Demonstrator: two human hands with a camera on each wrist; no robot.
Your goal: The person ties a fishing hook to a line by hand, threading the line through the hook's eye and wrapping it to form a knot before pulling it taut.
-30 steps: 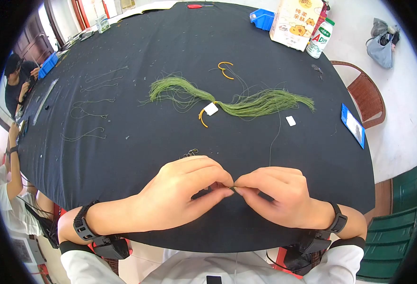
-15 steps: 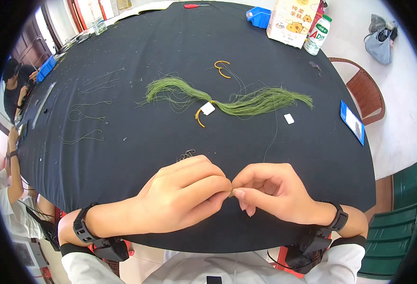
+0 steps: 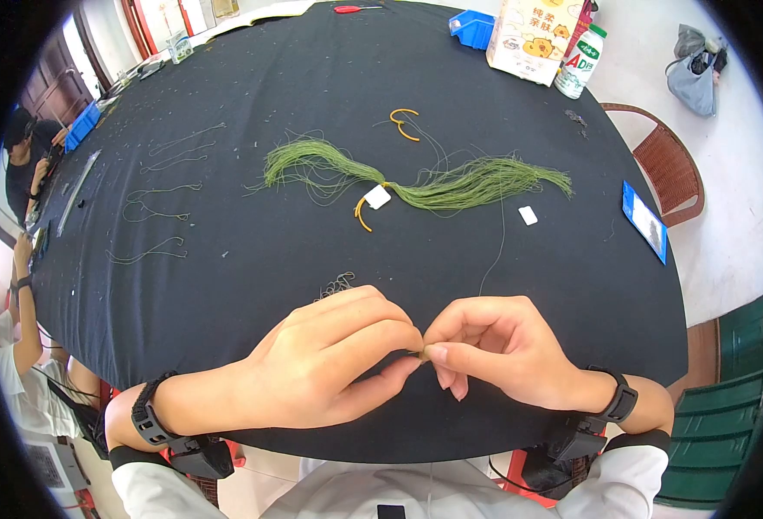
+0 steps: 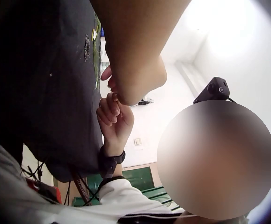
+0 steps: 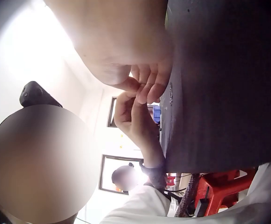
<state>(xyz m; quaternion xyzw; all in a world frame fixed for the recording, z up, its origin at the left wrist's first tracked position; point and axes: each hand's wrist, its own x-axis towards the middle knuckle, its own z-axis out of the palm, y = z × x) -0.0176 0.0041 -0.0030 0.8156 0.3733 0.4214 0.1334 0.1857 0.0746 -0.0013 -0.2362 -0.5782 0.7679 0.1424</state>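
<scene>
Close over the near part of the black table, my left hand and right hand meet at their fingertips. Both pinch a thin green line, most of it hidden by the fingers where they meet. From behind the right hand this line runs up to a tied bundle of green line. Just beyond the left hand lies a small pile of thin metal pieces, which look like hooks. In the right wrist view, several fingers of my right hand curl beside the left fingertips.
Several looped line pieces lie at left. Yellow rings, a white tag and a white card surround the bundle. A blue packet is at right; a bottle and blue bin stand behind. Another person sits far left.
The right hand has turned, its lower fingers now showing curled below the thumb. The left hand has rolled over slightly, and the fingertips stay together. In the last half second little has moved.
</scene>
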